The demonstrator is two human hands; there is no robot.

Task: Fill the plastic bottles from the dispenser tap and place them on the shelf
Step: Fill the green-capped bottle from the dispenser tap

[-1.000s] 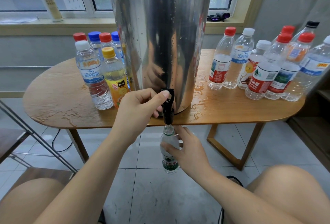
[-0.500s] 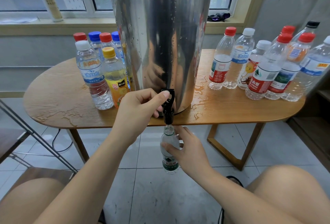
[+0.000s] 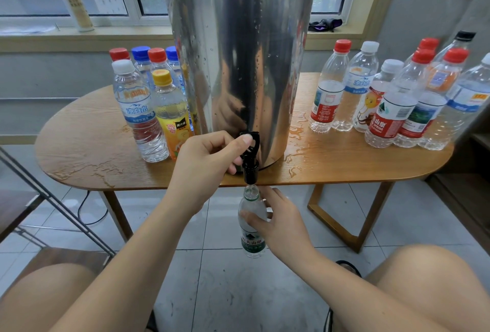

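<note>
Your clear plastic bottle with a green label [image 3: 252, 243] hangs uncapped, directly under the dispenser, below the table edge, its mouth just beneath the spout of the black plastic tap [image 3: 250, 172]. The tap juts from the foot of the tall stainless-steel dispenser drum [image 3: 238, 66].

Surface: the drum stands at the front edge of an oval wooden table [image 3: 87, 146]. Water lies in puddles and streaks on the wood on both sides of the drum. Left of the drum is a cluster of capped bottles, including a white-capped water bottle [image 3: 138, 111] and a yellow-capped juice bottle [image 3: 172, 114]. Right of it is a larger group of capped clear bottles [image 3: 384, 109].

Room: behind the drum is a window sill [image 3: 106, 37] with a white pump bottle [image 3: 75, 5] to the left. Below is a grey tiled floor [image 3: 230, 292].

Change since 1.0 s ago: none visible. Bottle, tap and both hands sit where they were. I cannot tell the fill level.

Hands: your left hand [image 3: 209, 156] grips the tap, thumb tip on top of the lever and fingers curled beside it. Your right hand [image 3: 281, 225] holds the bottle, thumb across the front and fingers wrapped round the far side.
</note>
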